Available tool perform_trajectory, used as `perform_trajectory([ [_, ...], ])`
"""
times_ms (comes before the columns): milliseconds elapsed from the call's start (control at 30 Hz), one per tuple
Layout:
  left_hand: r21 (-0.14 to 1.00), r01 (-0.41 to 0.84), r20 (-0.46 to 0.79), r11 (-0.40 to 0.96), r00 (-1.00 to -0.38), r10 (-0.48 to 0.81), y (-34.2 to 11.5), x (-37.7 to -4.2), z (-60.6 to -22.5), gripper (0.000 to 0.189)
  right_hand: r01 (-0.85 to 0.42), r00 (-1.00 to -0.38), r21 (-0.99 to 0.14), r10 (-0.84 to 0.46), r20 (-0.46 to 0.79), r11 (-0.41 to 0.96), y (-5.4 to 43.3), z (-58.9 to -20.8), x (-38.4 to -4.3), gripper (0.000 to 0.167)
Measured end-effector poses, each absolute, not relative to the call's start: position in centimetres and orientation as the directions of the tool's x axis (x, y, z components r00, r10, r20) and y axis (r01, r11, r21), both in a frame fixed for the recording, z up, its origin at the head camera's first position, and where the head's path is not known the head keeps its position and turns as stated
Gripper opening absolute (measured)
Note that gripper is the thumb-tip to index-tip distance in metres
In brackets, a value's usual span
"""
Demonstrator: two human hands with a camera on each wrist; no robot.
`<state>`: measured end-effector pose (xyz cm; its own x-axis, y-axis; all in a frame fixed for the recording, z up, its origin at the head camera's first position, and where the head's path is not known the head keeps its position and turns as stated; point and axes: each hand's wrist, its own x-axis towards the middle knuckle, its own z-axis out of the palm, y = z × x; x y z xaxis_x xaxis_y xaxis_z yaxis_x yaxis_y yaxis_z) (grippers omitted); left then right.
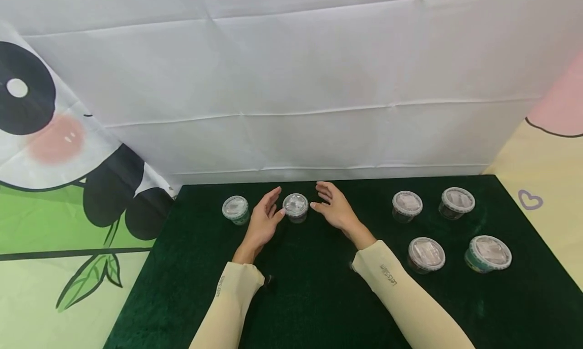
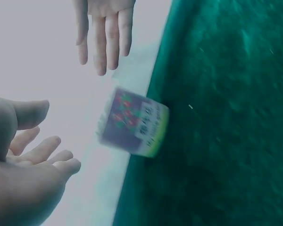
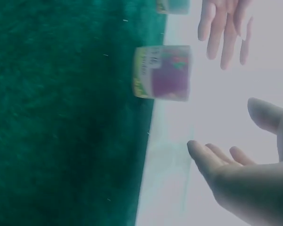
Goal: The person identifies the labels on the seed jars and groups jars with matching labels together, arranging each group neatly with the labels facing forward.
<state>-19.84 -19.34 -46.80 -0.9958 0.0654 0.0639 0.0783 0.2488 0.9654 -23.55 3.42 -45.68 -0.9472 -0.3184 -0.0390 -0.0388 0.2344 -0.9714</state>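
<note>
A small round plastic tub point(image 1: 298, 219), its purple label point(image 2: 129, 120) bearing a red-and-green picture and blurred print where I make out "garden", stands upright, lid point(image 1: 295, 203) up, axis vertical, on dark green cloth point(image 1: 305, 303) between the left hand point(image 1: 262, 225) and right hand point(image 1: 338, 210), both with loose fingers held apart from it.

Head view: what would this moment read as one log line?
left grip: empty; right grip: empty; lidded cup: upright, between both grips; other lidded cups: one left, four right
</note>
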Motion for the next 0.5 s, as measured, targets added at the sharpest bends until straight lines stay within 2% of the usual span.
perform_trajectory([
  [500, 0.968, 0.192, 0.164, 0.164, -0.972, 0.169, -17.2, -19.3, -44.8, 0.061, -0.03, -0.968, -0.979, -0.249, -0.022, 0.204, 7.7, -42.7, -21.5, 0.061],
])
